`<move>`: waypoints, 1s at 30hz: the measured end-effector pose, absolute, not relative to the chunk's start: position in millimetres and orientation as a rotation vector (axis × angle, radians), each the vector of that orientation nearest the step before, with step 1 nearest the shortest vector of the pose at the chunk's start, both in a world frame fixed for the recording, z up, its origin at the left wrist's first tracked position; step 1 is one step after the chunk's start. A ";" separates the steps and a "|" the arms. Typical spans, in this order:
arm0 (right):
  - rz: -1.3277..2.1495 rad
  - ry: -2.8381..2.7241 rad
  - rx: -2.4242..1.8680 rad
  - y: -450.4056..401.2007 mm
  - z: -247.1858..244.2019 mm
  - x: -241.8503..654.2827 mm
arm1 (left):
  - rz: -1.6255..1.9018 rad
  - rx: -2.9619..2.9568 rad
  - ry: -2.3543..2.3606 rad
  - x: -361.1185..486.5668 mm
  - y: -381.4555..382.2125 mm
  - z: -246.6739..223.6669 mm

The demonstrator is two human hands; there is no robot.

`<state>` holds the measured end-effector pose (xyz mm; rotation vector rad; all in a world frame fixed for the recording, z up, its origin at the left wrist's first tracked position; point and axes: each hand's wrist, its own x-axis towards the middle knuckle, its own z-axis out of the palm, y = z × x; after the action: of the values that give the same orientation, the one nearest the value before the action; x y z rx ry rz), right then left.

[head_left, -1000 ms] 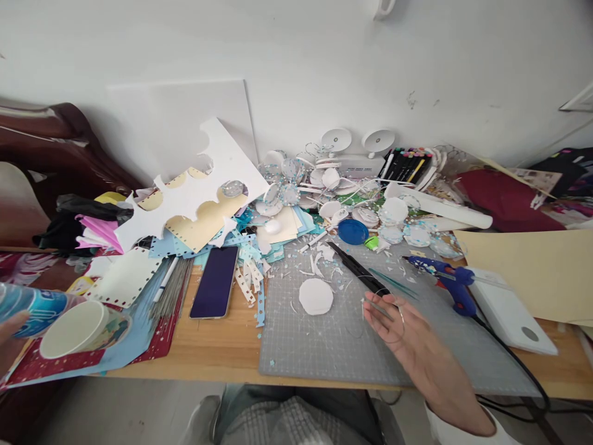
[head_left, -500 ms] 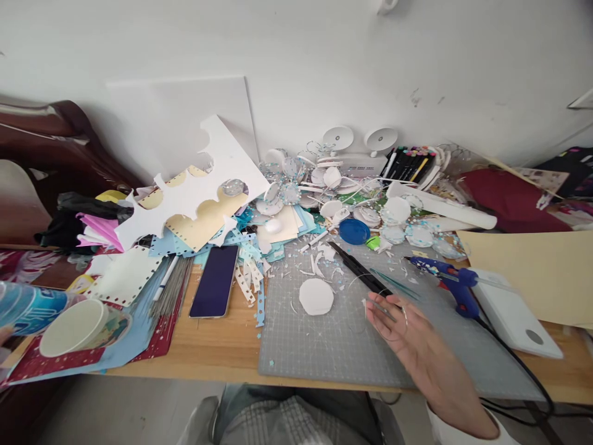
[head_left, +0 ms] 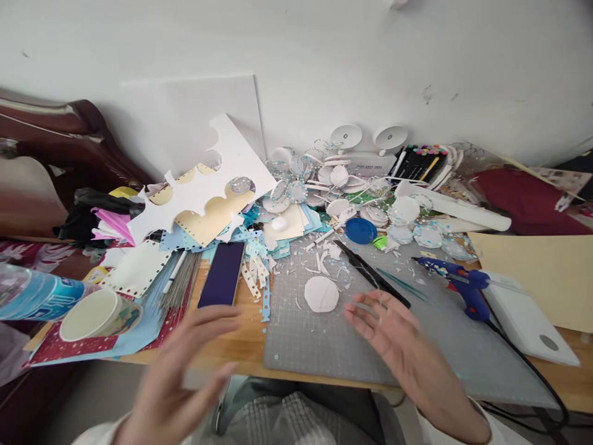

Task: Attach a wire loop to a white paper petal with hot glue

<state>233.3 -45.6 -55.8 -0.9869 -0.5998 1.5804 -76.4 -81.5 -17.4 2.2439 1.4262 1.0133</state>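
Blurred by motion, my left hand (head_left: 178,377) hovers over the table's front edge with its fingers apart and nothing in it, just in front of a dark phone (head_left: 221,275). My right hand (head_left: 407,346) is above the grey cutting mat (head_left: 319,355), palm turned inward, fingers curved. A thin, faint wire loop appears to hang at its fingertips. Between the hands, a white rounded paper disc (head_left: 321,294) lies flat on the mat. A black cutter (head_left: 370,273) lies behind my right fingertips, beside thin teal tweezers (head_left: 402,284).
On the right are a blue glue gun (head_left: 456,281) and a white box (head_left: 528,318). At the left stand a paper cup (head_left: 90,316) and a bottle (head_left: 41,293). Paper scraps, a blue lid (head_left: 361,230) and white discs with beaded wire are heaped along the wall.
My left hand has come away from beside the bottle at the far left to the front of the phone. My right hand has moved slightly off the cutter. The view has shifted a little.
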 end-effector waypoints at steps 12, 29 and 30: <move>1.162 -0.958 -1.047 -31.3 -58.3 238.9 | 0.958 1.548 0.953 15.6 1.8 -21.2; 0.200 -2.241 -0.812 -20.8 -52.5 221.6 | 0.695 1.223 1.035 19.4 10.9 -24.9; 0.191 -2.269 -0.823 -19.1 -53.0 220.7 | 0.679 1.180 1.015 20.4 11.4 -25.8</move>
<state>220.7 -19.1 -53.0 -0.8231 -2.2690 0.1914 20.4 11.4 -25.8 1.1802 1.0148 0.6793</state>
